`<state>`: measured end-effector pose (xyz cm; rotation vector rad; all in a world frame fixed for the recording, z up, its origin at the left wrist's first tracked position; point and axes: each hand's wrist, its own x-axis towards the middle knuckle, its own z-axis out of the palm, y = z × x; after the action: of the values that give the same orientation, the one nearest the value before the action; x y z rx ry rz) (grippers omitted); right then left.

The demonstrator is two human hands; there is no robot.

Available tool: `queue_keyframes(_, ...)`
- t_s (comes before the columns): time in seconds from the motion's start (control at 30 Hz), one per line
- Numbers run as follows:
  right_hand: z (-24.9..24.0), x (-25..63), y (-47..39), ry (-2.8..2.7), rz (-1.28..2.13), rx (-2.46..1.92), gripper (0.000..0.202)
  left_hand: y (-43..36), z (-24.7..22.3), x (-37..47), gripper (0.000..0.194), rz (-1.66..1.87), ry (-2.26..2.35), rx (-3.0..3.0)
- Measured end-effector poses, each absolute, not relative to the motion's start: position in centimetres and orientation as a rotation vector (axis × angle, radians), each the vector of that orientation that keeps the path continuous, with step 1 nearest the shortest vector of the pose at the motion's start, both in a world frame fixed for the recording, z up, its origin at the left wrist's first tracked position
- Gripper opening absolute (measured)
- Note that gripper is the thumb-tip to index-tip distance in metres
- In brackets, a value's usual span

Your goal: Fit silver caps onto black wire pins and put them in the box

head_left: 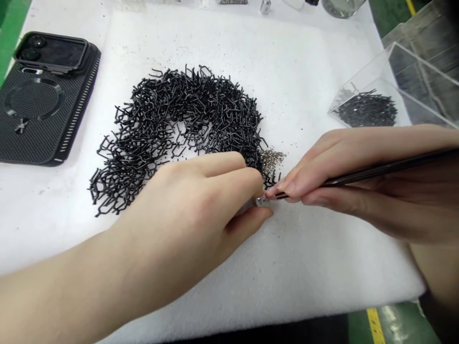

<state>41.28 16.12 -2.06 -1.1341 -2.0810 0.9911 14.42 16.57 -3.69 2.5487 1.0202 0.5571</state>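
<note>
Between thumb and forefinger, my left hand (211, 191) pinches a small metal block (263, 200) with a shiny end, mostly hidden by the fingers. My right hand (344, 186) is closed round dark tweezers (380, 172), whose tips meet the end of the block. Whether the tips grip a part there is too small to tell. Just beyond my left hand lies a curved heap of thin, bent black pieces (201, 100). Beside the heap's right end is a small pile of tiny gold-coloured bits (272, 160).
A clear plastic tray (380, 67) at the right holds more black pieces (367, 109). A phone in a black case (46, 100) lies at the left. Along the far edge stand a glass jar (342, 7) and a small metal piece (265, 6). White foam (304, 277) covers the table.
</note>
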Motion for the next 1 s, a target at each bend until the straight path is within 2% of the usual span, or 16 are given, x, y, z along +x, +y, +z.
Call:
queue_keyframes(0.2, -2.0, 41.2, 16.2, -2.080, 0.994, -1.112, 0.006, 16.3, -3.4, 14.4, 0.016, 0.598, 0.998, 2.535)
queue_keyframes(0.47, -2.4, 41.6, 16.4, -2.071, 1.006, -1.012, 0.011, 16.1, -3.2, 14.2, 0.019, 0.599, 0.994, 2.543)
queue_keyframes(0.67, -2.2, 41.5, 16.7, -2.122, 1.001, -0.999, 0.001, 16.3, -3.1, 14.3, 0.016, 0.608, 0.985, 2.531)
queue_keyframes(0.9, -2.1, 41.6, 16.8, -2.122, 1.029, -0.973, 0.007, 16.8, -3.9, 14.5, 0.020, 0.631, 0.934, 2.519)
queue_keyframes(1.0, -2.2, 41.7, 16.9, -2.144, 1.033, -0.942, 0.008, 16.6, -3.5, 14.5, 0.016, 0.626, 0.957, 2.515)
